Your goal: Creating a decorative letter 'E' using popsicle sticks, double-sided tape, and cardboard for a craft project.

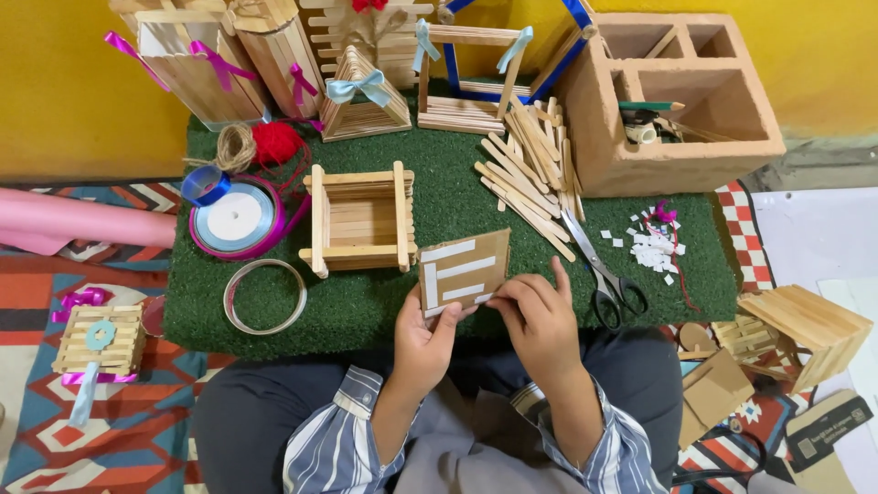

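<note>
Both hands are up at the near edge of the green turf mat (pixel 384 316), holding one brown cardboard piece (pixel 464 271) with white strips across its face. The left hand (pixel 422 346) is clamped on the card's lower left corner, thumb on the face. The right hand (pixel 540 322) pinches the lower right edge with its fingertips (pixel 503 291). The card is held tilted, clear of the mat, just right of the open stick box (pixel 358 220) and nearly touching its right rail.

Open room: a bare strip of turf runs along the near edge, from the clear tape ring (pixel 265 296) on the left to the scissors (pixel 604 274) on the right; the hands sit inside that strip. To the right of the card, loose craft sticks (pixel 526 178) fan out, the nearest ends close to the card's upper right corner. White paper scraps (pixel 651 247) lie further right, well apart from the hands. The ribbon spool (pixel 236 220) sits left of the stick box, near the mat's left edge. The far edge of the mat is crowded with finished stick models and a large cardboard organiser (pixel 672 101) at the right corner.
</note>
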